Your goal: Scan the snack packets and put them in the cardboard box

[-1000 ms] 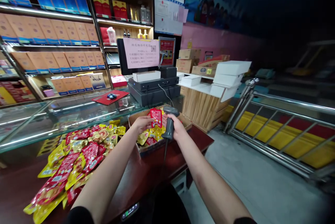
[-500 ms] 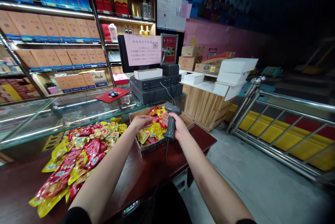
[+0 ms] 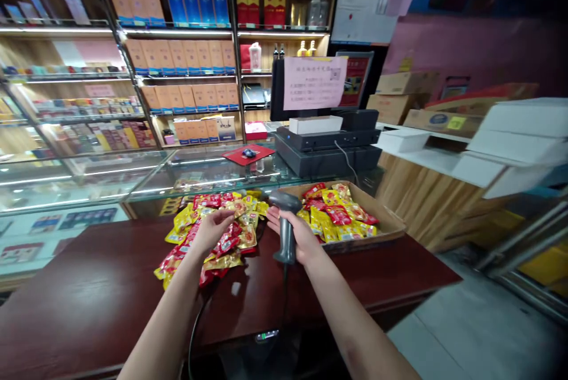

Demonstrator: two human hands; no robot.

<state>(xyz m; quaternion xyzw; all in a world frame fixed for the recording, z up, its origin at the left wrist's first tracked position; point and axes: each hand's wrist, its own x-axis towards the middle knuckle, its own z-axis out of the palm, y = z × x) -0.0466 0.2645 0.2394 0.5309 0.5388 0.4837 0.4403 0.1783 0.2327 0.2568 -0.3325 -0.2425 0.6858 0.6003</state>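
A grey handheld barcode scanner (image 3: 285, 227) stays gripped in the right hand (image 3: 300, 235) near the dark red desk's (image 3: 89, 285) far edge, while the left hand (image 3: 216, 227), its red packet gone, is lowered with spread fingers onto the red-and-yellow snack packets (image 3: 208, 232) beside the cardboard tray (image 3: 390, 223).

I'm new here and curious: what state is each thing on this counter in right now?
Barcode scanner: upright, gripped by the right hand.
Left hand: open, on the loose snack packets.
Cardboard box: open, holding packets.
Glass case: lit.
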